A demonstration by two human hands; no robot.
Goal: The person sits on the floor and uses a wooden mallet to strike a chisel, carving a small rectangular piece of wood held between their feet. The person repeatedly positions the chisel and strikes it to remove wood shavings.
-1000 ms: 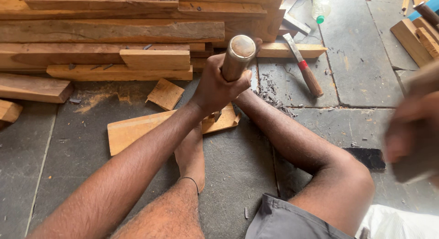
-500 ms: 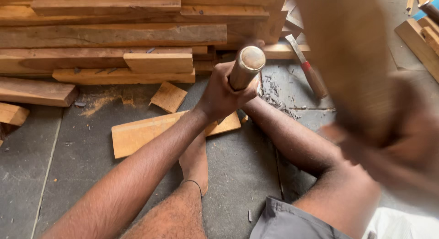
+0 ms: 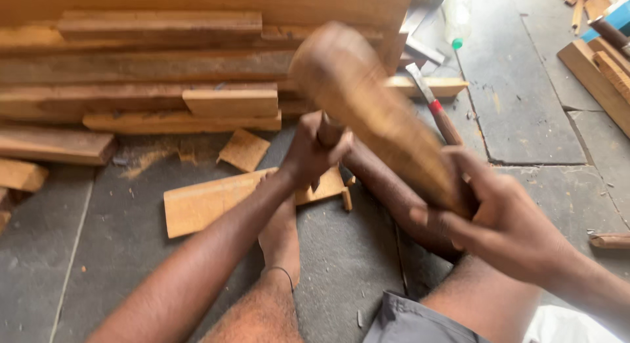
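- We see the stack of long brown wooden planks (image 3: 151, 67) across the top of the grey stone floor (image 3: 525, 107).
- A flat pale wooden board (image 3: 216, 202) lies on that floor, pinned under our bare foot (image 3: 281, 238).
- Our right hand (image 3: 508, 228) is closed round the narrow end of a thick, blurred wooden mallet (image 3: 374, 113); its long axis slants from lower right up to upper left, the heavy end hanging just above the left hand.
- Our left hand (image 3: 314, 151) is wrapped round a round wooden tool handle (image 3: 326, 131), upright over the board; this hand is the nearer to the board.
- 1 second ago the mallet was off at the right edge and the handle's top showed bare; now the mallet covers it.
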